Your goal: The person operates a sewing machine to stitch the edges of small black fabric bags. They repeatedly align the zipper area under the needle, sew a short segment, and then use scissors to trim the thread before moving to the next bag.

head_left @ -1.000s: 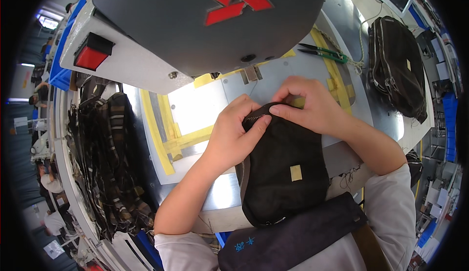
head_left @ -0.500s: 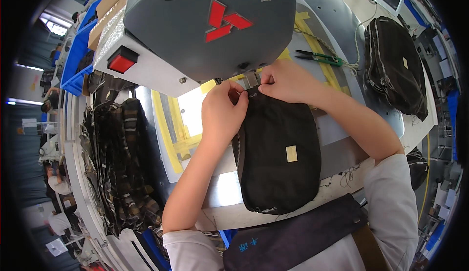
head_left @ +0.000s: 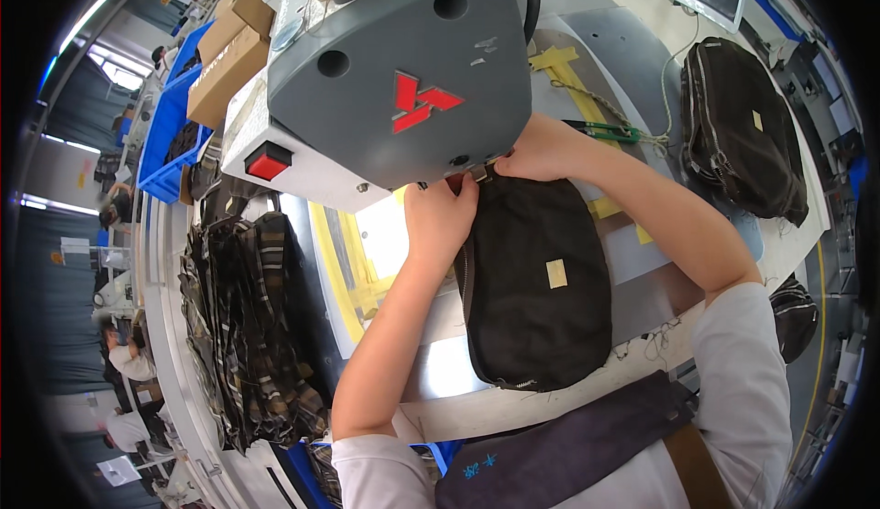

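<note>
A black fabric pouch (head_left: 539, 298) with a zipper along its left edge and a small cream patch lies flat before me. Its far end reaches the underside of a dark grey sewing machine head (head_left: 367, 87). My left hand (head_left: 442, 211) is closed on the far left corner of the pouch, thumb and fingers pinching. Across from it, my right hand (head_left: 541, 153) grips the far right corner, its fingertips partly hidden beneath the machine head. The needle area is mostly covered by the head and my hands.
Green-handled thread snips (head_left: 610, 131) lie beyond my right wrist. More black pouches (head_left: 747, 133) are stacked at the right. Plaid fabric pieces (head_left: 247, 326) hang at the left, near blue bins (head_left: 165, 174) and cardboard boxes (head_left: 229, 60). Yellow tape (head_left: 344, 271) marks the machine bed.
The view has shifted, showing more of the machine's top. Both hands still pinch the pouch's far end, which now sits closer under the head; the metal foot seen earlier is mostly hidden.
</note>
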The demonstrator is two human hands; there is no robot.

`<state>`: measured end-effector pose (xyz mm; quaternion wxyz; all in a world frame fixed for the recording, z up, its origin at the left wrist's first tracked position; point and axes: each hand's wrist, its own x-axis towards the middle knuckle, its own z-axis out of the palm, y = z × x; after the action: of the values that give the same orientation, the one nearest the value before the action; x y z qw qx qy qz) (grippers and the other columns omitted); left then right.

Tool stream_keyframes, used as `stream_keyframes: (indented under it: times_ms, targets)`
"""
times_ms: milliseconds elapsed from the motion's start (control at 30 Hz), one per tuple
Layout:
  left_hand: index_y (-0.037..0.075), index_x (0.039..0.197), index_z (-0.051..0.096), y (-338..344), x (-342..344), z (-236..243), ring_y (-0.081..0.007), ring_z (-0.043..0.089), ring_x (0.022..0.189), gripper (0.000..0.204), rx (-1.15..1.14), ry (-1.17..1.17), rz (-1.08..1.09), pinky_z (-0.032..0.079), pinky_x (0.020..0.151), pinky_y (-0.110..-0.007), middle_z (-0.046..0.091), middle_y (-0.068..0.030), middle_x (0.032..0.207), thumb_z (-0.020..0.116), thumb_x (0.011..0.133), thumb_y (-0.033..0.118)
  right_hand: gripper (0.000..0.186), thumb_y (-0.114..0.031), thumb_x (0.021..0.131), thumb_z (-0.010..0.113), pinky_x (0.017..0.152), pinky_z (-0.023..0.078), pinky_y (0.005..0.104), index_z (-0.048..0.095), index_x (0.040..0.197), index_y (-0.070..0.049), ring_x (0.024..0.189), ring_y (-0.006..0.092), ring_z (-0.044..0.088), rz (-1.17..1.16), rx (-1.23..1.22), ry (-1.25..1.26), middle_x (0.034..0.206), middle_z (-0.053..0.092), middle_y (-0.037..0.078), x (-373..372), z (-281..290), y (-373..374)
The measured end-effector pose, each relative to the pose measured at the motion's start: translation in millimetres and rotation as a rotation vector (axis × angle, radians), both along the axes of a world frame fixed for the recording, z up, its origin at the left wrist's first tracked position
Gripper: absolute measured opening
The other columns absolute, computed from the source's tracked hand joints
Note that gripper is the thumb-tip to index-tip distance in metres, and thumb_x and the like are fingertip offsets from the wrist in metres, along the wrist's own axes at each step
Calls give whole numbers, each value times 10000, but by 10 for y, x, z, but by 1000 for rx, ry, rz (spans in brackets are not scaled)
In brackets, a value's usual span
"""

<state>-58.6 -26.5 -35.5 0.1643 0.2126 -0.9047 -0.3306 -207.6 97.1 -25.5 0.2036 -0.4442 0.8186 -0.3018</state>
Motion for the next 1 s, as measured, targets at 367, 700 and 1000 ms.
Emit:
stream_keyframes:
  times_ms: [367,700,1000]
  targets:
    - [48,1051,692,-33,212,154,-287,634,969,309,-356,100,-390,499,851,-380,663,-85,1083,586,784,-68,146,-179,740,633,644,498,431,657,719,-36,719,349,641,27,76,70,703,645,159,78,115,17]
    - [40,1054,683,-22,226,184,-283,629,990,374,-348,74,-417,500,857,-374,659,-58,1117,586,720,-99,157,-188,751,633,654,510,449,681,754,-39,729,357,649,6,-66,69,751,665,160,137,117,95]
    - [31,1050,653,47,184,223,-294,619,970,403,-546,69,-437,511,830,-379,635,-71,1115,583,674,-100,146,-176,773,608,644,508,438,644,755,-35,739,333,651,-45,3,182,733,654,139,241,148,81]
